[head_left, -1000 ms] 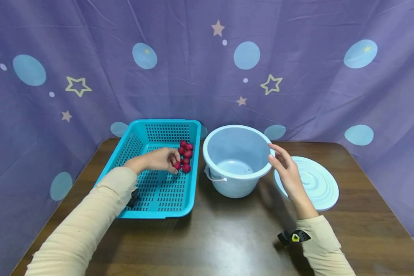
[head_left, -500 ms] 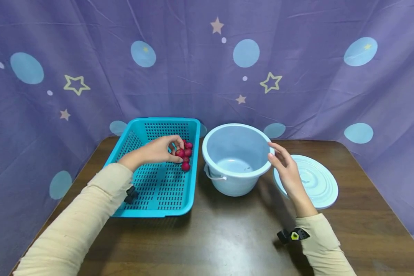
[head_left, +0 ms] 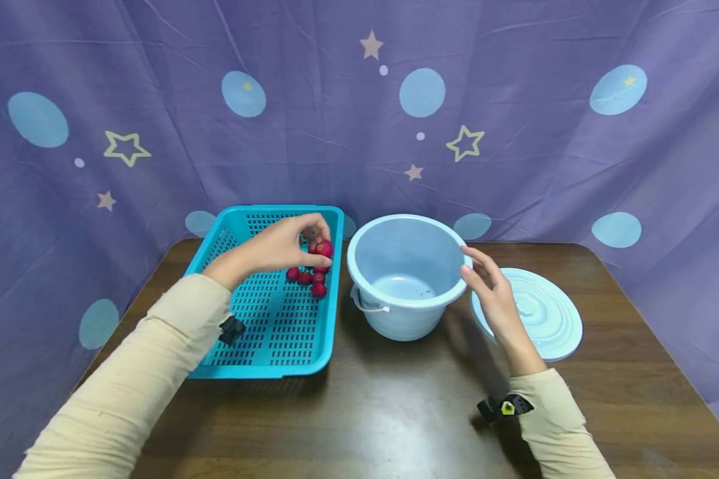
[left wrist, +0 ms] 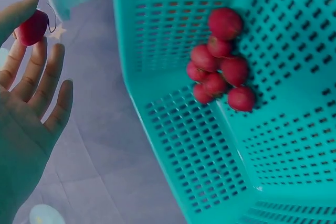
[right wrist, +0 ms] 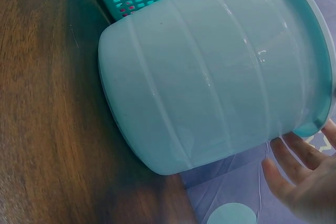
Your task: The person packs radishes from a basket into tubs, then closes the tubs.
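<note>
One red fruit (head_left: pixel 324 248) pinched in left hand (head_left: pixel 278 244), others (left wrist: pixel 234 71) remaining in basket (head_left: pixel 275 370); right hand (head_left: pixel 494 296), fingers spread, touches bucket (head_left: pixel 403 324), seemingly unfilled, near table's (head_left: pixel 383 406) far edge.

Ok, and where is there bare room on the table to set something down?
The broadest bare patch of table lies in front of the bucket, between the sleeves; another lies right of the lid. It's crowded at the right side of the basket, where red items cluster near the left hand, and between bucket and lid, where the right hand is.
</note>
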The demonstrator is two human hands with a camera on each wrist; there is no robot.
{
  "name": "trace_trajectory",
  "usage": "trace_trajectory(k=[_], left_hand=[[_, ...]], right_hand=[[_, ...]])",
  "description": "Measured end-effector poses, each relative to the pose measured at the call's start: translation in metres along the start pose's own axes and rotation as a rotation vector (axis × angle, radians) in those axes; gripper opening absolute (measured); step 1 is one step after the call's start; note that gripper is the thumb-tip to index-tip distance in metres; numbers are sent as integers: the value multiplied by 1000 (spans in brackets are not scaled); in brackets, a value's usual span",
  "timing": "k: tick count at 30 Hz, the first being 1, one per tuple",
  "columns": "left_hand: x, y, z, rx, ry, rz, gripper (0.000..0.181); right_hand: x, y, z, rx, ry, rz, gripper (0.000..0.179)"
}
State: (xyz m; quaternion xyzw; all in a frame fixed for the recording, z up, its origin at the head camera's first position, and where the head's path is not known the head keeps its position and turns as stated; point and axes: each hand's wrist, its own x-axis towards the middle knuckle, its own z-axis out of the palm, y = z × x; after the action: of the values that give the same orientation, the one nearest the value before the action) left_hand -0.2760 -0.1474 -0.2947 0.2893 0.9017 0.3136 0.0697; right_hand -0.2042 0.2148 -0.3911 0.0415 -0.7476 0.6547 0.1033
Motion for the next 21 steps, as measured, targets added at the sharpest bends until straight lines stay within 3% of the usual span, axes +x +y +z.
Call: trace_trajectory(k=[12, 21], left_hand=[[18, 28, 9, 38, 32, 75, 33], [27, 38, 22, 96, -55, 111, 32]], right_hand=[[0, -1, 1, 5, -2, 15, 44], [-1, -1, 0, -11, -2, 20, 44]])
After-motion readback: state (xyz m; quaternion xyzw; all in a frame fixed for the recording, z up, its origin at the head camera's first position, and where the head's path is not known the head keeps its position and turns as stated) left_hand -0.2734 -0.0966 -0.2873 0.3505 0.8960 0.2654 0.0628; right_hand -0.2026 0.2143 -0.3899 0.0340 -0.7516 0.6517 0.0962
